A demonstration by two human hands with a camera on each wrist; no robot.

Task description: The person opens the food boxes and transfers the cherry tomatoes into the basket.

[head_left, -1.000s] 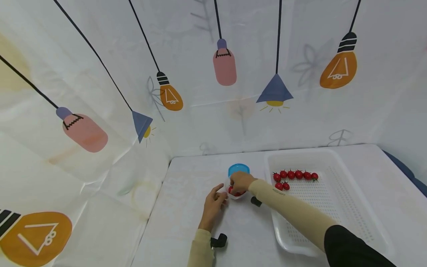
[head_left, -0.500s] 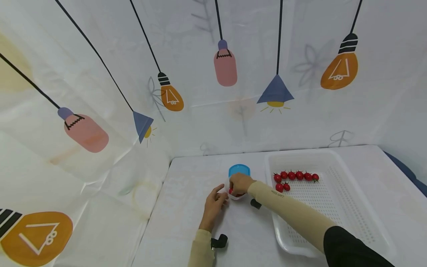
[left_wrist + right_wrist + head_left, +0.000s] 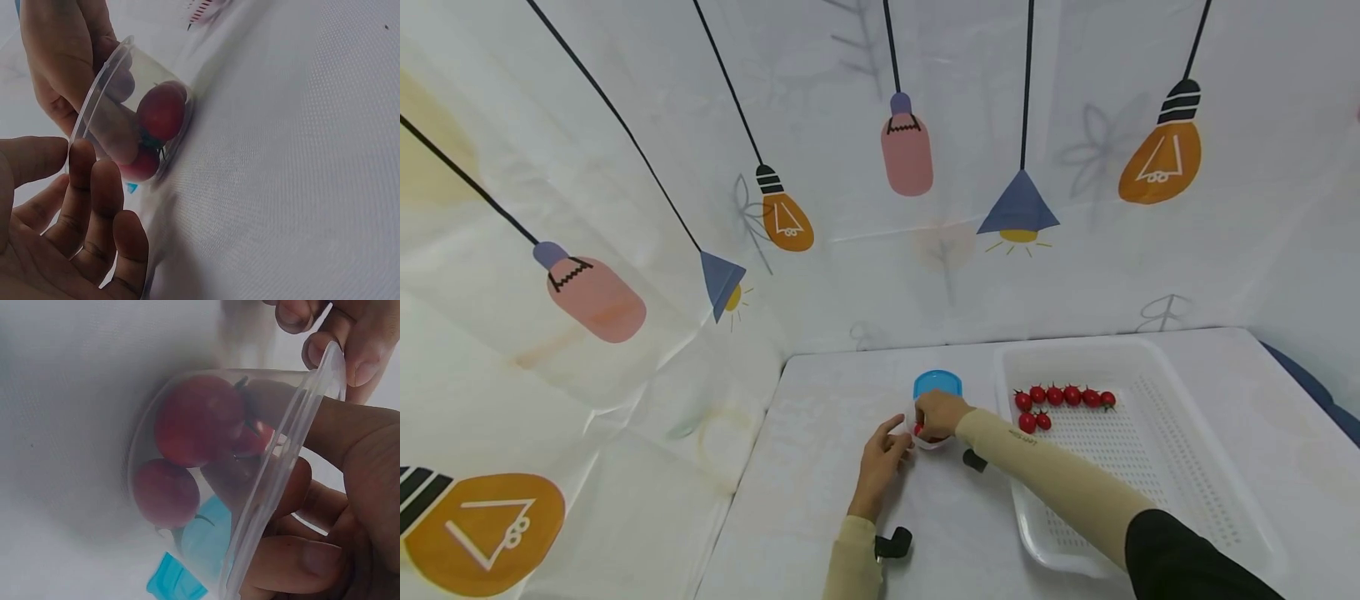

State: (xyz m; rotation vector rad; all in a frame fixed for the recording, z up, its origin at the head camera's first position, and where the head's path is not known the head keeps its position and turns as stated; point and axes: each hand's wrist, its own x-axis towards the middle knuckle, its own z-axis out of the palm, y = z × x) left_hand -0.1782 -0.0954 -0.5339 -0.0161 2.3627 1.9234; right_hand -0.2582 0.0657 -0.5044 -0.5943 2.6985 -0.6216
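A small clear plastic tub (image 3: 933, 445) stands on the white tabletop, with several cherry tomatoes (image 3: 199, 419) inside. My left hand (image 3: 877, 467) is at its near left side; in the left wrist view, thumb and index finger pinch the rim (image 3: 100, 87). My right hand (image 3: 943, 413) reaches over from the right, thumb and fingers down inside the tub. Through the wall in the right wrist view, they appear to pinch a tomato (image 3: 253, 439) between them. From the head, the right hand covers much of the opening.
Just behind the tub lies a blue lid (image 3: 937, 382). To the right is a large white perforated tray (image 3: 1120, 500), holding several cherry tomatoes (image 3: 1072, 395) in rows at its far left. A patterned white curtain (image 3: 850, 292) hangs behind the table.
The right hand has dipped slightly further into the tub, hiding more of the tomatoes there. The left hand and the tray's tomatoes stay in place.
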